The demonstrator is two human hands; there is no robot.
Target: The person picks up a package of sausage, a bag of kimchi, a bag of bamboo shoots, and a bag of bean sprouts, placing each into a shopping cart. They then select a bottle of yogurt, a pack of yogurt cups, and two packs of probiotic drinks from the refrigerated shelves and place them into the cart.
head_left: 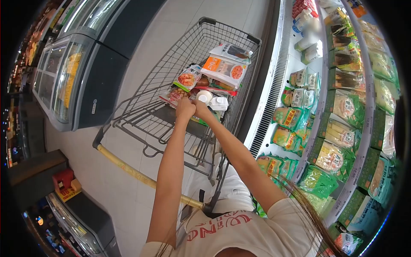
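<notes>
Both my arms reach into a wire shopping cart [143, 88]. My left hand [185, 108] is closed at the lower edge of a red-and-clear food package [174, 95]. Right beside it, my right hand [200, 109] is closed too, near a white round-topped container [204, 97] and a white carton [218, 103]. What the fingers hold is hidden. Farther in lie a green-edged packet with a food picture [189, 78], an orange-and-white pouch [224, 70] and a dark-and-white pack [232, 53].
Refrigerated shelves with green and clear packages [329, 156] run along the right. A dark glass-topped freezer [100, 85] stands at the left, with another case [83, 210] below it. The cart's yellow handle [128, 168] crosses the lower left.
</notes>
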